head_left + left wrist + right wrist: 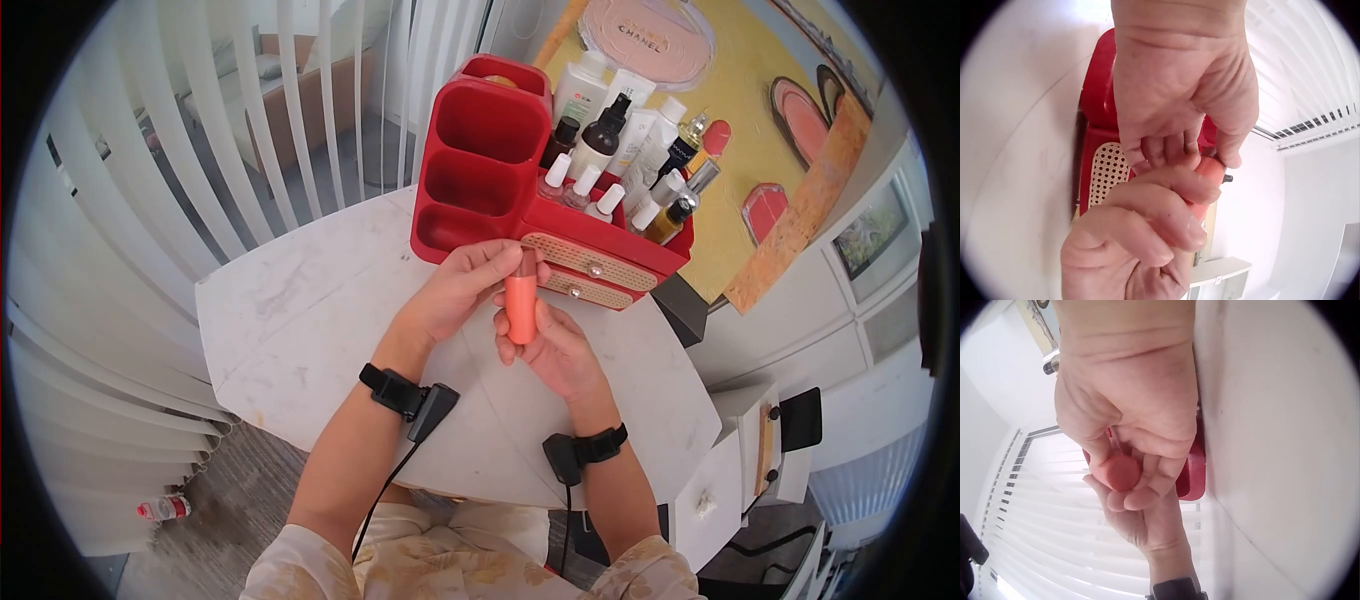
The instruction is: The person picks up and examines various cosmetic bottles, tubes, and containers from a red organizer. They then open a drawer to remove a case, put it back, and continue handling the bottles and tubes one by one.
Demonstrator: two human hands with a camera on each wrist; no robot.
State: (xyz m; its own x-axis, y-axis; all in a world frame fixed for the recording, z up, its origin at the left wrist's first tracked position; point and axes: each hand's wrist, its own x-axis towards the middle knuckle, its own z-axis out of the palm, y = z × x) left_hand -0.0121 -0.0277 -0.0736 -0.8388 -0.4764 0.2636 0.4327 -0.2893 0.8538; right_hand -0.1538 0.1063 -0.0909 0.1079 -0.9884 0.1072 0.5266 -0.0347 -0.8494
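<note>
Over the front of the red organizer, both hands hold one coral cosmetic tube (521, 312) with a translucent brownish cap (526, 262). My left hand (452, 292) pinches the capped upper end between thumb and fingers. Lower down, my right hand (565, 358) grips the coral body, its thumb along one side and fingers curled behind. The right wrist view shows the tube's round coral base (1124, 473) poking out between the right fingers. In the left wrist view, the right fingers (1141, 219) cover much of the tube.
The red organizer (424, 190) has open compartments on its left and two woven-front drawers (592, 268). Several bottles (605, 130) and white-capped nail polishes (605, 205) stand in its right side. A marbled white table (290, 310) lies beneath; vertical blinds (270, 120) hang at left.
</note>
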